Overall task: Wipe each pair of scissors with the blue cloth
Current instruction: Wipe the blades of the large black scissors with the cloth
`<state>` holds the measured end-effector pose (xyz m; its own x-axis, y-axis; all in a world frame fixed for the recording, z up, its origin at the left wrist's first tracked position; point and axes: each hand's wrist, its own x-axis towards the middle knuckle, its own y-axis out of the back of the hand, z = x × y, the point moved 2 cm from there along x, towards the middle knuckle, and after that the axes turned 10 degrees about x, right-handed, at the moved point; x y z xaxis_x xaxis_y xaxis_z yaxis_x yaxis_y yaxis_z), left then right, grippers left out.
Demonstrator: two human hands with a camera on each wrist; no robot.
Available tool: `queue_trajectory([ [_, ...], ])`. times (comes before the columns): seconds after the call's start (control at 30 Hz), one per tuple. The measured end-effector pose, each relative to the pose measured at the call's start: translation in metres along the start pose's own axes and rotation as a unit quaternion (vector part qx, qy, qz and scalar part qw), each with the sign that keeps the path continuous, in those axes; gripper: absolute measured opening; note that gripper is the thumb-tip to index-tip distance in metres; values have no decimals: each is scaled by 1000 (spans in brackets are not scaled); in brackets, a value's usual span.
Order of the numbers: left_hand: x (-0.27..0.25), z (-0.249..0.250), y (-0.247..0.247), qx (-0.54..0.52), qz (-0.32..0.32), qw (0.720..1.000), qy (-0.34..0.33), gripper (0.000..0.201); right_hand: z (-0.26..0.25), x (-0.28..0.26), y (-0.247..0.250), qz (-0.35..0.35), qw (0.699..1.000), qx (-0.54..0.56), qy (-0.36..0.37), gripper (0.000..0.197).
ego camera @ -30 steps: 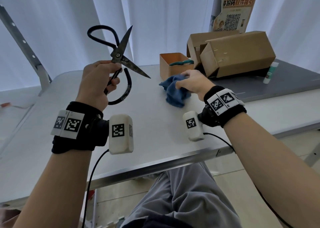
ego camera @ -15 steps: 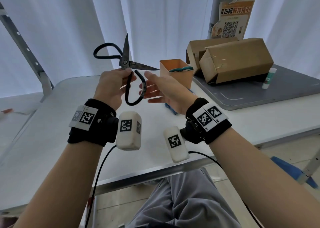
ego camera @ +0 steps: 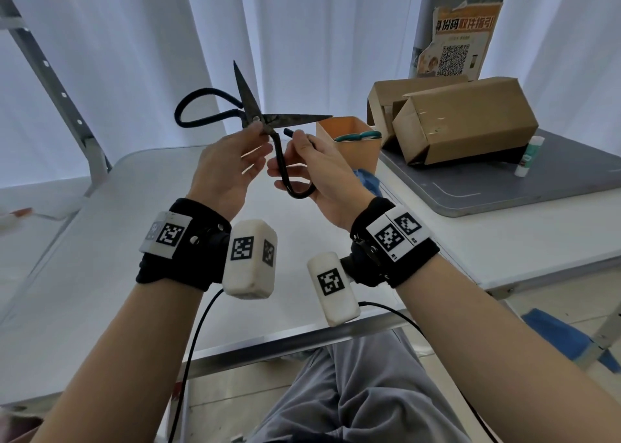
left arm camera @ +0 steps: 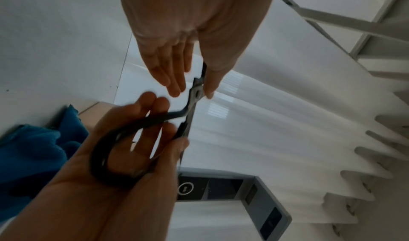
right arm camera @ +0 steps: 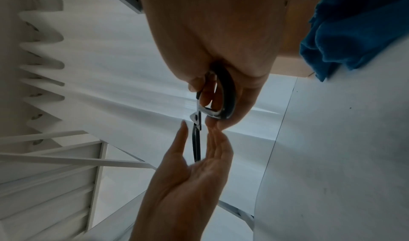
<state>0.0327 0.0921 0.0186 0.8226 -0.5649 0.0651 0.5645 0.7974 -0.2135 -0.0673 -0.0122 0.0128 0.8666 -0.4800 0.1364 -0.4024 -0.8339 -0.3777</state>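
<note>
- The black scissors (ego camera: pixel 258 121) are held up in the air above the table (ego camera: pixel 100 274), blades spread wide: one points up, the other out to the right.
- The left hand (ego camera: pixel 228 170) pinches the scissors at the pivot with thumb and a fingertip; its other fingers lie fairly straight.
- The right hand (ego camera: pixel 322 180) grips the lower handle loop, fingers curled through and around it.
- The blue cloth (ego camera: pixel 368 178) lies on the table just behind the right hand, untouched.
- Beyond the right hand stands an orange box (ego camera: pixel 349 140) holding green-handled scissors (ego camera: pixel 358 136).
</note>
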Motion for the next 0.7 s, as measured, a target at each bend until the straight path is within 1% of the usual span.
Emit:
queue_trajectory([
  [0.03,0,2,4,-24,12,1000,7,18,-1,0,3,3,1000,-3,3,30],
  [0.13,3,8,22,-82,80,993,16,26,-3,1,12,10,1000,-9,3,30],
  [0.23,8,12,40,-82,102,991,13,32,-4,1,21,8,1000,-19,-1,32],
  [0.33,11,10,50,-51,124,991,9,29,-4,3,28,5,999,-38,-6,33],
  [0.47,11,5,58,15,133,991,1,23,-2,7,34,19,999,-39,-9,34],
  [0.6,9,2,60,42,140,989,-11,3,4,10,38,33,999,-34,-11,34],
  [0.7,5,2,54,44,113,993,-7,7,8,12,40,37,999,-11,-12,34],
])
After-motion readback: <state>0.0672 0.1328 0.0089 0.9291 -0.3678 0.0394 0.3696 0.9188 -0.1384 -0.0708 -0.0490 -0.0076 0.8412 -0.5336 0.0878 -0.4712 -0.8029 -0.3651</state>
